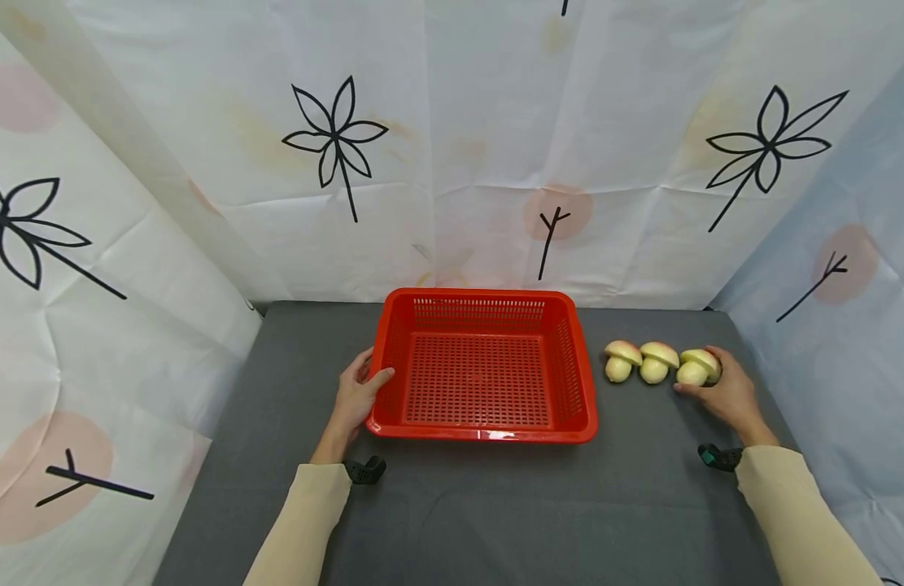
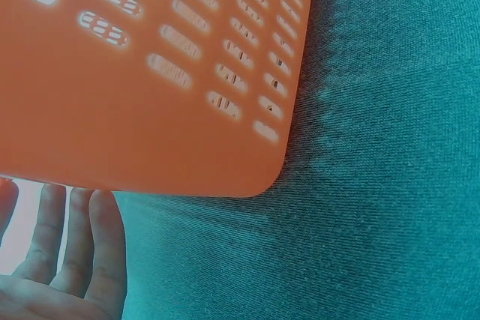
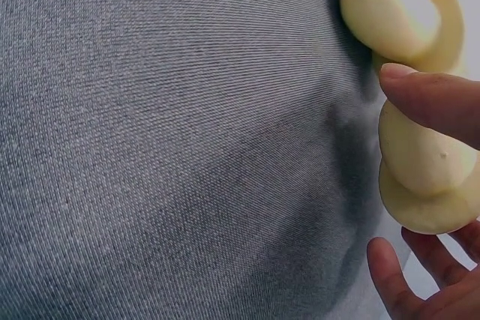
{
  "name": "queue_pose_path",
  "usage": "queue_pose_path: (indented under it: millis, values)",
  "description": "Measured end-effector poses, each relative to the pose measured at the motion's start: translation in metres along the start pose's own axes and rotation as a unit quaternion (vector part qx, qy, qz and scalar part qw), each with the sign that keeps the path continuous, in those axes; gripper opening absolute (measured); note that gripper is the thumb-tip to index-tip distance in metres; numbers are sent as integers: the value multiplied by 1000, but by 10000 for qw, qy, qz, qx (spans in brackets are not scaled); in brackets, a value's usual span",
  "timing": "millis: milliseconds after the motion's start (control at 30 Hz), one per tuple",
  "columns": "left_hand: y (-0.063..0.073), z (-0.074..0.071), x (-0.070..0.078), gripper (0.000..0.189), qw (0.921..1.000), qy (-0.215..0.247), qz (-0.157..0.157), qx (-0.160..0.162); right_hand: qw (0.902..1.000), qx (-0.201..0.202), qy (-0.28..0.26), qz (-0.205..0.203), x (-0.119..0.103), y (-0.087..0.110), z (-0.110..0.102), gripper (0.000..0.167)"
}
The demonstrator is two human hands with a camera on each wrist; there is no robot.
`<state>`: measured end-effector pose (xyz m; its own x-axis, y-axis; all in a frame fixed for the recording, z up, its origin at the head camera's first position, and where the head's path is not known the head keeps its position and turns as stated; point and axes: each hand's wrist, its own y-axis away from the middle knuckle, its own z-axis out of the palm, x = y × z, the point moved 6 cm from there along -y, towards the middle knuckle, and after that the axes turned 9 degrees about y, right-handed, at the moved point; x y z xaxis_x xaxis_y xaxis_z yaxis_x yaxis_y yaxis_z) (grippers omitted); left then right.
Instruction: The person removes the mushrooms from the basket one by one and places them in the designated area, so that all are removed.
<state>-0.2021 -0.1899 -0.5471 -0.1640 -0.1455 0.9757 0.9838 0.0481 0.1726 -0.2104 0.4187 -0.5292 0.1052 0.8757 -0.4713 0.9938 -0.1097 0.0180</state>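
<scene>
A red plastic basket [image 1: 481, 433] with perforated walls and floor stands at the middle of the grey table. My left hand [image 1: 355, 399] holds its left rim, thumb over the top edge; the left wrist view shows the other fingers [image 2: 107, 237] against the basket's outer side. Right of the basket, three pale yellow model mushrooms with pink-tinged caps lie in a row. Around the rightmost mushroom [image 1: 692, 373] sits my right hand [image 1: 733, 397], its thumb [image 3: 427, 99] on the near side and fingers at the cap's far side. The middle mushroom [image 1: 652, 371] lies close beside it.
The leftmost mushroom [image 1: 617, 370] lies between the basket and the middle one. Pale cloth walls [image 1: 481, 155] with printed flowers enclose the back and both sides of the grey table [image 1: 532, 521]. Dark straps with small devices [image 1: 365, 470] sit at both wrists.
</scene>
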Motion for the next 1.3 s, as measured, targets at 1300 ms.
queue_pose_path:
  millis: [1300]
  values:
    - [3,1,2,59,10000,25,22,-6,9994,-164,157,-249,-4,-10,7,96]
